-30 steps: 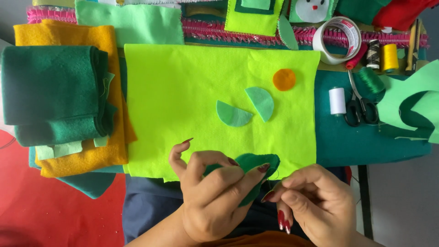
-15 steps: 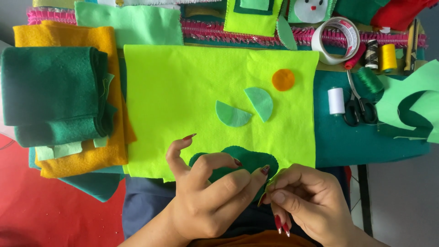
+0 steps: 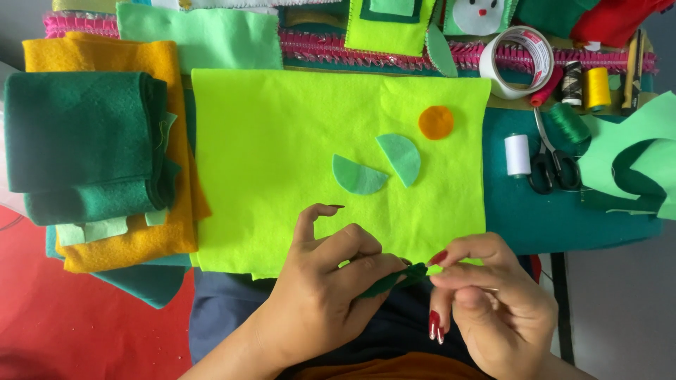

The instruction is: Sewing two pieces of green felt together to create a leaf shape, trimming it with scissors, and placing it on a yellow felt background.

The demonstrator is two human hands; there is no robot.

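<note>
Felt-strewn table fills the head view, a lime felt sheet at its centre. Below its near edge, left hand and right hand both pinch a dark green felt piece. A loose pinch could drop it into the lap.

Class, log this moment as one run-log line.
left hand | pinching dark green felt piece | right hand | pinching same piece | over lime felt sheet

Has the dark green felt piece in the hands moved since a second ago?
Yes. The dark green felt piece now shows less and sits lower, below the near edge of the lime felt sheet, pinched between both hands.
</note>
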